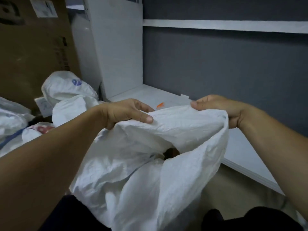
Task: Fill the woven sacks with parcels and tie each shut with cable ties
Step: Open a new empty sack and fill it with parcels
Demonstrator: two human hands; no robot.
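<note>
A white woven sack (pixel 150 172) stands crumpled in front of me, between my knees. My left hand (pixel 126 112) grips the left part of its top rim, thumb on top of the fabric. My right hand (pixel 218 107) pinches the right part of the rim, and the rim is stretched between the two hands. Through a small gap in the folded mouth a brown parcel (pixel 171 153) shows inside. A small orange item (pixel 160 105) lies on the white shelf beyond the sack; what it is I cannot tell.
Other white sacks (pixel 70 94) lie piled at the left, in front of a large cardboard box (pixel 33 47). A white low shelf (pixel 241 147) runs along a grey wall (pixel 216 64) on the right. A white panel (pixel 116 47) stands behind.
</note>
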